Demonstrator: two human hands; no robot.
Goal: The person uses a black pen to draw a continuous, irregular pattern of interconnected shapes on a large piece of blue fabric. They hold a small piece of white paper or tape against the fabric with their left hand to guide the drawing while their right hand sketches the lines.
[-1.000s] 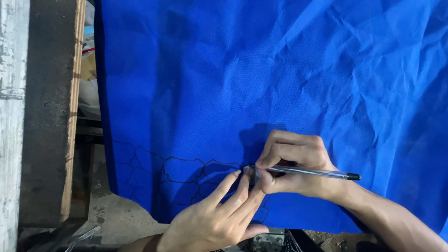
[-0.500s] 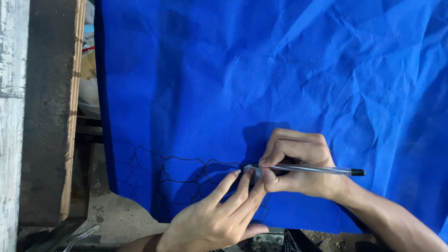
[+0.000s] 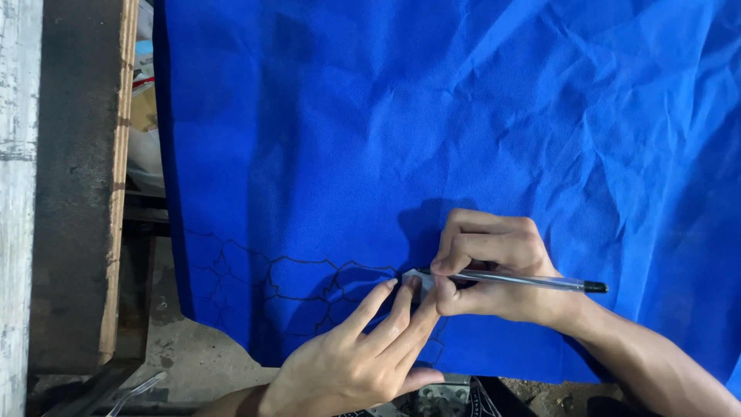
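Note:
A wrinkled blue fabric sheet (image 3: 401, 123) covers most of the view. Thin black pen lines (image 3: 255, 270) form an irregular web pattern near its lower left edge. My right hand (image 3: 494, 266) is closed around a clear pen (image 3: 525, 281) with a black cap end, its tip pointing left onto the cloth. My left hand (image 3: 363, 355) lies flat below it, fingertips pressing a small pale piece (image 3: 417, 278) against the fabric right at the pen tip.
A wooden board edge (image 3: 116, 177) and a dark surface run down the left side. A whitish weathered strip (image 3: 17, 201) lies at the far left. Cluttered items (image 3: 143, 93) show in the gap beside the cloth. Dusty floor (image 3: 193, 359) shows below the fabric edge.
My right hand and the pen have shifted slightly right and down along the drawn line. My left hand's fingers stay pressed beside the tip.

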